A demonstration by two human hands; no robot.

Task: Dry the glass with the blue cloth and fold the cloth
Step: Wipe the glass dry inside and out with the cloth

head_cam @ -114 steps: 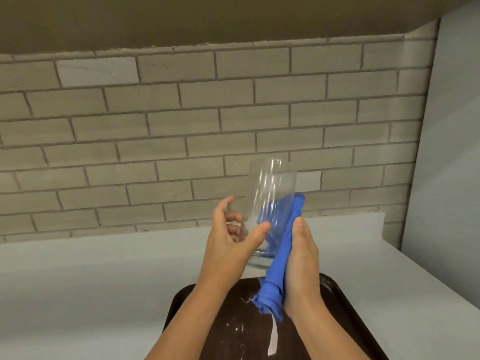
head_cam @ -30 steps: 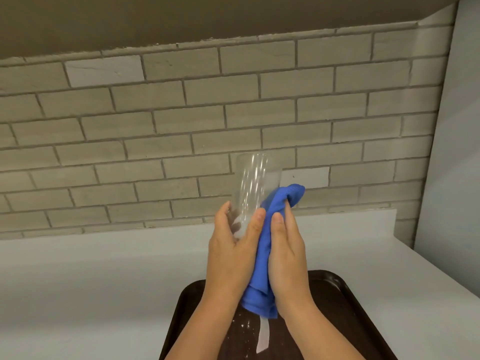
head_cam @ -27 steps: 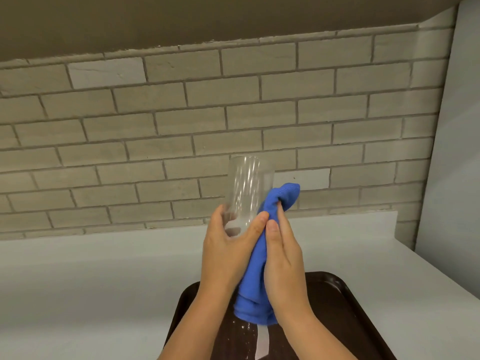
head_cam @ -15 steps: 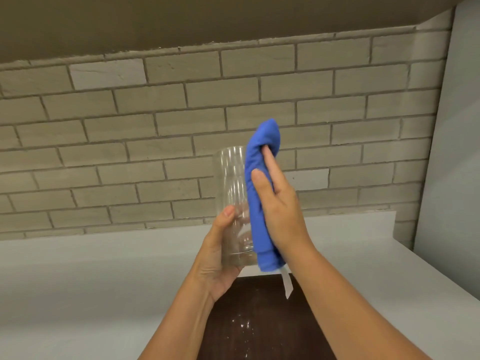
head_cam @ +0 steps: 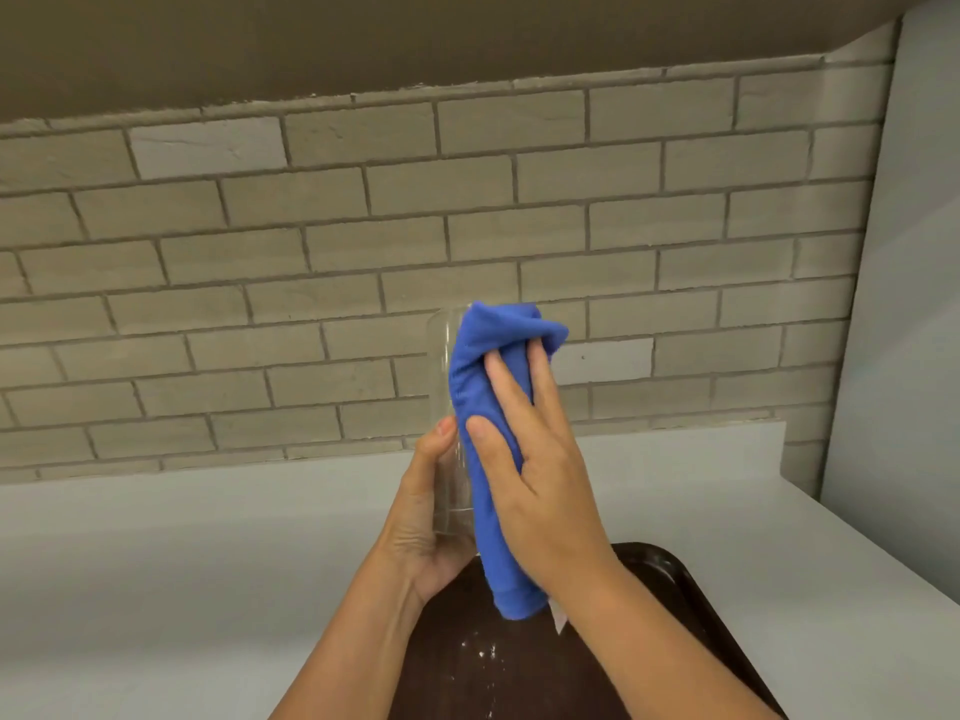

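Note:
A tall clear glass (head_cam: 442, 366) is held upright in the air above the counter. My left hand (head_cam: 423, 517) cups its base from below and from the left. The blue cloth (head_cam: 488, 459) is bunched lengthwise down the glass's right side, from above the rim to below the base. My right hand (head_cam: 535, 459) presses the cloth flat against the glass, fingers pointing up. A white label hangs from the cloth's lower end. Most of the glass is hidden behind the cloth and hands.
A dark brown tray (head_cam: 680, 605) with white specks lies on the pale grey counter (head_cam: 182, 563) right under my forearms. A brick wall (head_cam: 311, 262) rises behind the counter. A plain grey panel (head_cam: 904, 304) closes off the right side.
My right hand with the cloth first slid up above the rim, then came down a little. My left hand shifted from gripping the side to cupping the base.

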